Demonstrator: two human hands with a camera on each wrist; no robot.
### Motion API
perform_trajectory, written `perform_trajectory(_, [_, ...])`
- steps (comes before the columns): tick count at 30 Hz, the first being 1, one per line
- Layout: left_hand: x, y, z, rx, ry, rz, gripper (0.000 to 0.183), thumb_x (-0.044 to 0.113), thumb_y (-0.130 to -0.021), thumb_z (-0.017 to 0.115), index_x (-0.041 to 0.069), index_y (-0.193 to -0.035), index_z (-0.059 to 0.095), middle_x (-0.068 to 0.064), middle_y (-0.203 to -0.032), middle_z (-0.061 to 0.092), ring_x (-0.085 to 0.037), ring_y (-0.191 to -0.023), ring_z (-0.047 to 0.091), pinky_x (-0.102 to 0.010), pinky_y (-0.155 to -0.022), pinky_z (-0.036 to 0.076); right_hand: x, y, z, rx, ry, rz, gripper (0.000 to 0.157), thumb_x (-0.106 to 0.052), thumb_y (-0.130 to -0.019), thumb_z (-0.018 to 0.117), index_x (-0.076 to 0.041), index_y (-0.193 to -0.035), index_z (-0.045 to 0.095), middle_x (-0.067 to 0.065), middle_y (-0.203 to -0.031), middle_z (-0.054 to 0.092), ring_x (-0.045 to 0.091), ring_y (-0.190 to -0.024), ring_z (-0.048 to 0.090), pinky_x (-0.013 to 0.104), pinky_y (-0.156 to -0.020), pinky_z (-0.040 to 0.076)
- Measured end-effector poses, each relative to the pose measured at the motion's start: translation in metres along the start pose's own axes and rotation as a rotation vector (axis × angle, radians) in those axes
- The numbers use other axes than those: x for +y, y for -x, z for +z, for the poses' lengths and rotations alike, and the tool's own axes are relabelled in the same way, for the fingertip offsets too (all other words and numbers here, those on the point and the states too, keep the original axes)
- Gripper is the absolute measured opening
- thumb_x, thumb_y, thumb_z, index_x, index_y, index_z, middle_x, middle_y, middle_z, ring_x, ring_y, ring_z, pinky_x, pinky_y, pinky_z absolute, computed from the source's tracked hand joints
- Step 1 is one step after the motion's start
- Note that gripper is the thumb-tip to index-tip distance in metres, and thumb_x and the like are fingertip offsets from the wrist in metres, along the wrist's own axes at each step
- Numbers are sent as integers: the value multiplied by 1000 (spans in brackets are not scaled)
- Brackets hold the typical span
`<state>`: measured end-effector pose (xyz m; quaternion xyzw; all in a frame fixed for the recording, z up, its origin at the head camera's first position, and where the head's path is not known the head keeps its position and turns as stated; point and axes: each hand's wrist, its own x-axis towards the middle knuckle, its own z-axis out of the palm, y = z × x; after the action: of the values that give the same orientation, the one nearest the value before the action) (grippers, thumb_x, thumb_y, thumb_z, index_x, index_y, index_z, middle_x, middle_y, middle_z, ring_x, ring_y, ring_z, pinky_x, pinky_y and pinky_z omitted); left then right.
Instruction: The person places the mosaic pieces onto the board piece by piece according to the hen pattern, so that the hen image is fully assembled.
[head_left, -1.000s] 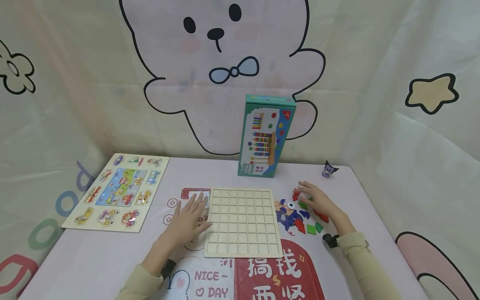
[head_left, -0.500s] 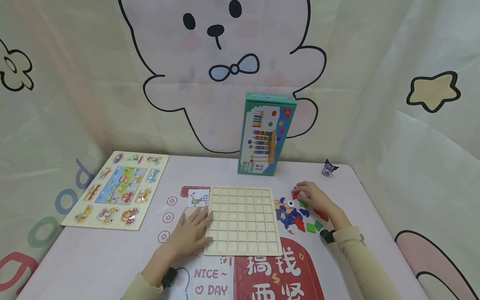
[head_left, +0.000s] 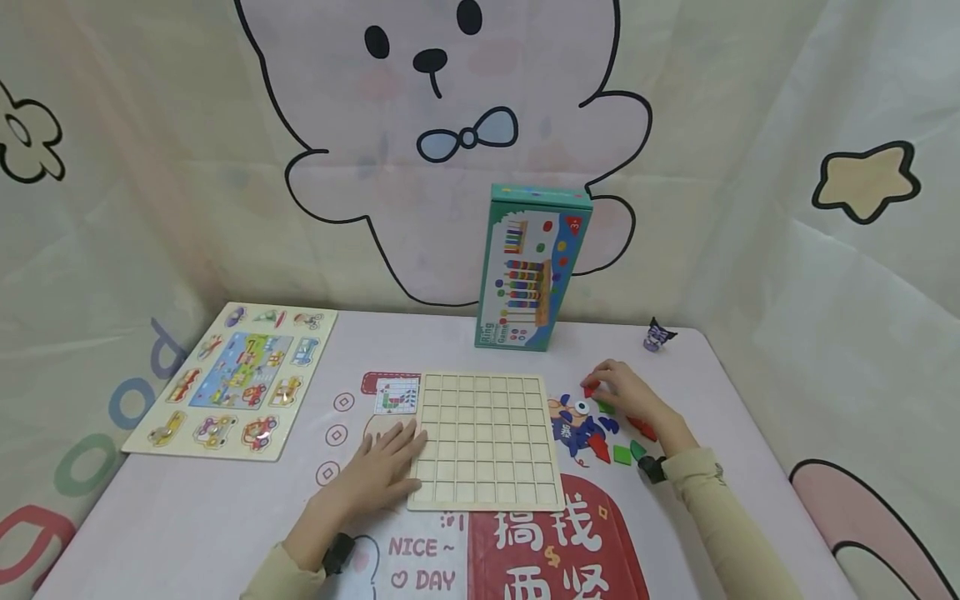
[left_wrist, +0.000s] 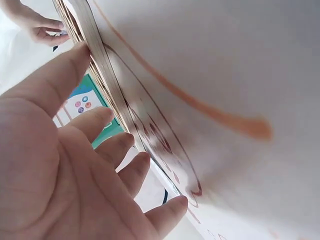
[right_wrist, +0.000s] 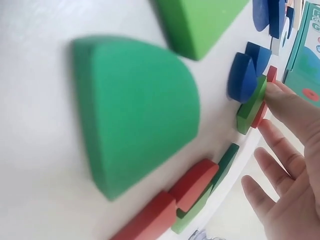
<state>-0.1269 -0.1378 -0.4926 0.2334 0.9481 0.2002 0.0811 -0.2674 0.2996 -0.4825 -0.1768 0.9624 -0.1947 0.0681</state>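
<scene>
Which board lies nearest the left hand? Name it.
The grid board: its edge is right at the left hand, and it is ruled into plain squares. The picture board, with colourful pictures, lies farther off to the left.

A white surface [head_left: 187,525] holds a picture puzzle [head_left: 232,379], gridded board [head_left: 487,442], printed card [head_left: 397,395], standing green box [head_left: 532,275], scattered red, green and blue blocks [head_left: 622,455] and, apparently, a small purple figurine [head_left: 657,337].

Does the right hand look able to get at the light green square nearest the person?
Probably yes, once the right hand leaves the red piece: the light green square lies close by, uncovered.
</scene>
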Motion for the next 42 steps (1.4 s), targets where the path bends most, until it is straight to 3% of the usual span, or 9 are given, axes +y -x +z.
perform_trajectory(9, [-4,-5,-8,-50,48,-8,73,46,-86,59,16,-146,30,-10,-152,21,-31,-140,16,-59,-107,8,-1,1,3,27,73,7,21,-19,-84,68,-19,-105,68,12,-113,53,32,-107,46,52,-92,39])
perform_trajectory(17, [-14,-10,-7,-35,103,-12,82,48,-78,68,18,-145,32,-9,-148,29,-30,-137,22,-54,-109,12,1,-1,6,52,96,-22,20,-20,-84,68,-19,-104,67,11,-111,53,31,-106,46,51,-92,39])
perform_trajectory(26, [-18,-18,-7,0,53,-17,91,47,-68,77,14,-143,36,-3,-126,42,-24,-114,34,-49,-95,29,5,-3,10,83,137,-69,20,-20,-84,68,-18,-103,67,10,-110,54,30,-108,45,52,-94,37])
perform_trajectory(35, [-18,-23,-7,-11,102,-66,95,47,-62,81,17,-142,40,3,-113,43,-16,-96,32,-37,-81,28,2,3,5,78,122,-59,21,-23,-86,66,-16,-105,66,11,-111,53,31,-109,44,52,-94,37])
perform_trajectory(42, [-20,-27,-8,-32,171,-76,97,43,-59,83,15,-142,40,1,-113,48,-14,-88,37,-37,-79,30,-8,8,-5,89,104,-47,23,-23,-89,62,-14,-110,64,11,-114,51,32,-111,43,52,-95,36])
